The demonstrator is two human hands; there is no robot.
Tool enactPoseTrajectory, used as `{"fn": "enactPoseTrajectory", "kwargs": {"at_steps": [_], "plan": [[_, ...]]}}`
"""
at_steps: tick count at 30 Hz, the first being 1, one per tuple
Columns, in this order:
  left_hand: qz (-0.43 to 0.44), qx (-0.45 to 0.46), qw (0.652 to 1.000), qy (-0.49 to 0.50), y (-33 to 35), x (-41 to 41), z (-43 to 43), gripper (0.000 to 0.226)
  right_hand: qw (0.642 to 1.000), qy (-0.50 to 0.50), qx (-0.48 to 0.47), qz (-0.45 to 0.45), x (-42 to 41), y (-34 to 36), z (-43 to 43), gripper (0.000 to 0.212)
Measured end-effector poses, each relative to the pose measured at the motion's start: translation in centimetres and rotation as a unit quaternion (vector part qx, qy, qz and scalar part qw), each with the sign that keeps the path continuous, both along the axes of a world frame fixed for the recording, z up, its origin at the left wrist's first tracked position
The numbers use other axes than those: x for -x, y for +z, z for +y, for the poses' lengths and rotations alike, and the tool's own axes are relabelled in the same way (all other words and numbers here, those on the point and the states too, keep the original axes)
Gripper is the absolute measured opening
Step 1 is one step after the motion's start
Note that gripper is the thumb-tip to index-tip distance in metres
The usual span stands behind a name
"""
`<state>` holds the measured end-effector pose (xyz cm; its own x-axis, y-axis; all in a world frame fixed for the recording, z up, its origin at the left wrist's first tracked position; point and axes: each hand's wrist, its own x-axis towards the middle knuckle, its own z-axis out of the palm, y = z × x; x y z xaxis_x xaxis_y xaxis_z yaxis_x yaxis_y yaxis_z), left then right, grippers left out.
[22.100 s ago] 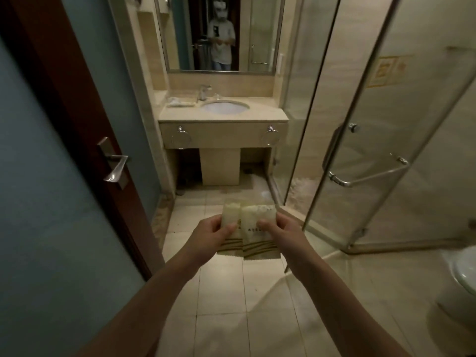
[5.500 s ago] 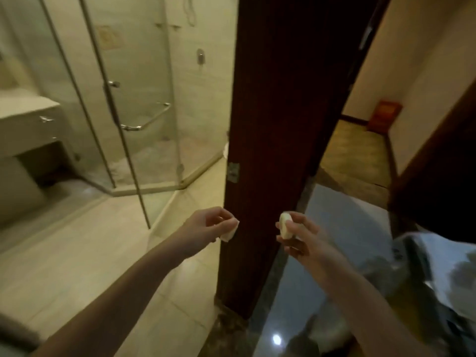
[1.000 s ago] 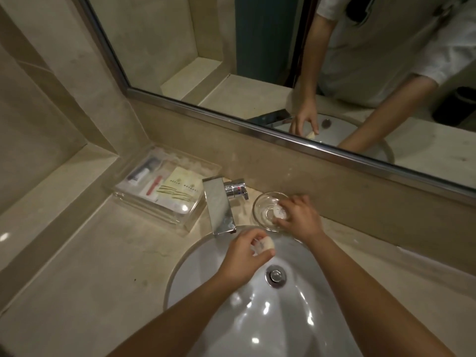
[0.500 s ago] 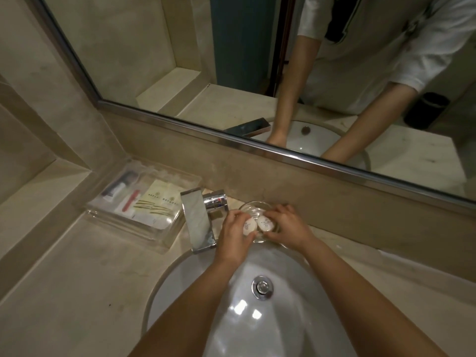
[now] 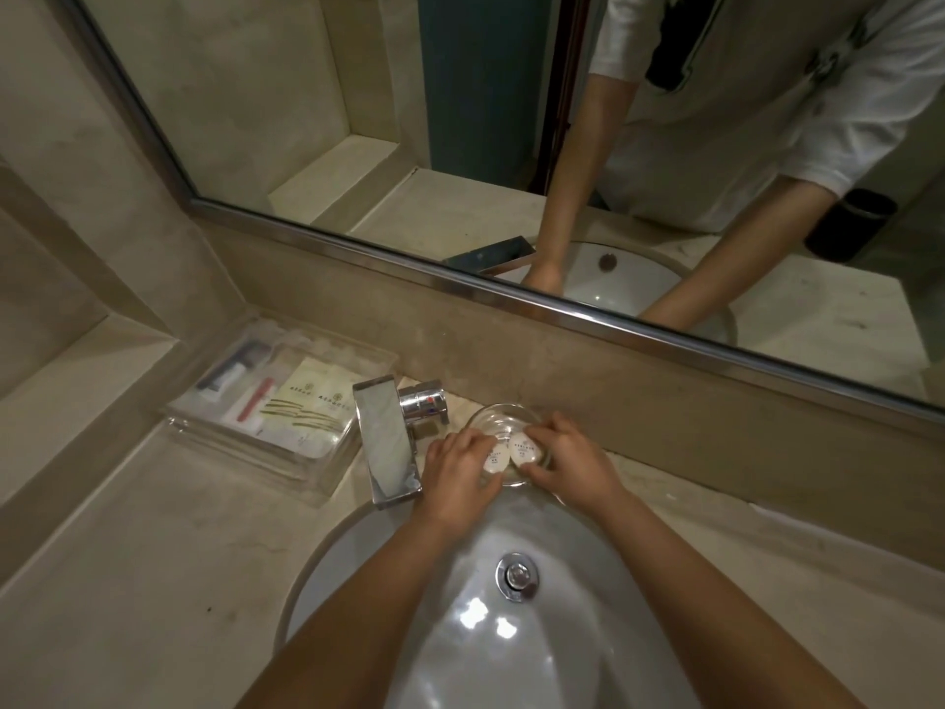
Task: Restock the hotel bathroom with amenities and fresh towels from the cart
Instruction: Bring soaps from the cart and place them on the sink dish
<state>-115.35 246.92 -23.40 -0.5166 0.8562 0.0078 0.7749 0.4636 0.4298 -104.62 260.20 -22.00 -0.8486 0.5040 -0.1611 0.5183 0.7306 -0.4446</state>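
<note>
Two small round wrapped soaps are shown side by side, touching, in a clear glass soap dish that stands on the marble counter just right of the chrome faucet and behind the white basin. The left soap is pinched between the thumb and fingertips of the left hand, the fingers being closed on its edge. The right soap is held in the same manner by the right hand, whose fingers are curled around its far and near edges (whether either soap is resting fully on the glass or is lifted slightly cannot be told). Printed text is visible on both wrappers but is too small to be read. Both forearms are extended over the basin, above the chrome drain.

To the left of the faucet a clear plastic amenity tray is seen against the backsplash; flat cream sachets and a toothbrush kit are laid in it. The person's arms, a white sleeve and the basin are reflected in the wall mirror above the counter.
</note>
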Motion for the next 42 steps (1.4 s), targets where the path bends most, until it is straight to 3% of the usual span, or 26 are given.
{"fn": "enactPoseTrajectory", "kwargs": {"at_steps": [13, 21, 25, 30, 38, 42], "plan": [[0.01, 0.023, 0.998, 0.062, 1.4, -1.1, 1.1, 0.047, 0.998, -0.066, 0.021, 0.006, -0.6, 0.2, -1.1, 0.049], [-0.118, -0.032, 0.992, -0.035, 4.6, -3.1, -3.9, 0.026, 0.994, -0.067, 0.03, 0.082, -1.8, 2.5, -4.3, 0.016], [-0.208, 0.033, 0.976, -0.057, 6.6, -2.7, -8.8, 0.014, 0.997, -0.038, 0.034, 0.063, -1.9, 4.2, -7.8, 0.013], [-0.215, 0.102, 0.97, -0.049, 9.9, -2.2, -17.2, 0.024, 0.996, 0.044, 0.06, 0.044, -1.3, 7.0, -14.1, 0.015], [-0.244, 0.041, 0.967, 0.06, 14.2, -2.5, -34.5, 0.021, 0.979, 0.189, 0.081, -0.002, -0.1, 12.0, -29.5, 0.02], [-0.233, 0.042, 0.965, 0.117, 15.5, -4.1, -44.5, 0.025, 0.954, 0.296, 0.034, -0.029, 0.7, 13.7, -38.1, 0.023]]}}
